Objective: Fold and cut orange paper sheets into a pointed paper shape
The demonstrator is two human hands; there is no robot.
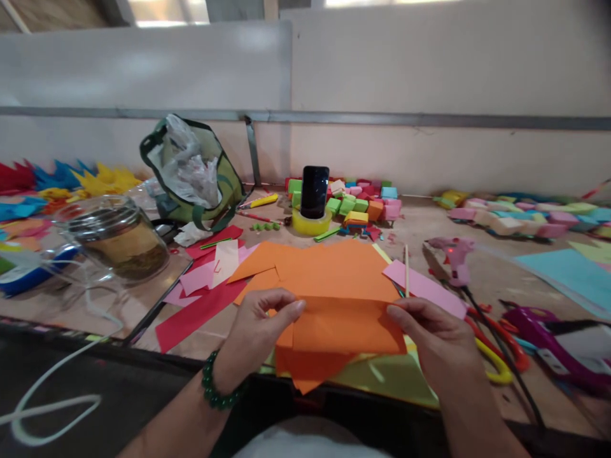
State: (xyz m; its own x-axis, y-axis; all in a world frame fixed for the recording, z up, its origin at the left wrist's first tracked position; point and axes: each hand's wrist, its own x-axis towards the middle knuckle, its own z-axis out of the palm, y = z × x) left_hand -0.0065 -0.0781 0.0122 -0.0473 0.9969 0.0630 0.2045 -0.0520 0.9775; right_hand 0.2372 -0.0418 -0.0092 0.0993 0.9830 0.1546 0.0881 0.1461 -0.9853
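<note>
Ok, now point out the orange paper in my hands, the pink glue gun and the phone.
Orange paper (pixel 348 326): head view, middle of its near strip.
Pink glue gun (pixel 459 262): head view, upper part of its handle.
Phone (pixel 315 191): head view, middle of its dark screen.

A sheet (pixel 348 327) spans from my left fingers (pixel 291 313) to my right fingers (pixel 405 319), over the near part of a paper stack (pixel 338 267) on the bench (pixel 413 222). Behind the stack a phone (pixel 315 191) stands in a tape roll (pixel 310 224), with a heap of blocks (pixel 361 206) behind it and to its right. Left of the phone lies a knife (pixel 263 200), then a bag (pixel 228 181) with plastic (pixel 193 168) inside it; farther left and nearer me stands a jar (pixel 136 245). Right of the stack a stick (pixel 407 273) crosses a card (pixel 432 292), a glue gun (pixel 460 264) sits to their right, and scissors (pixel 518 350) lie closer to me. Farther right is what may be a tape dispenser (pixel 532 327), too blurred to be sure of.
</note>
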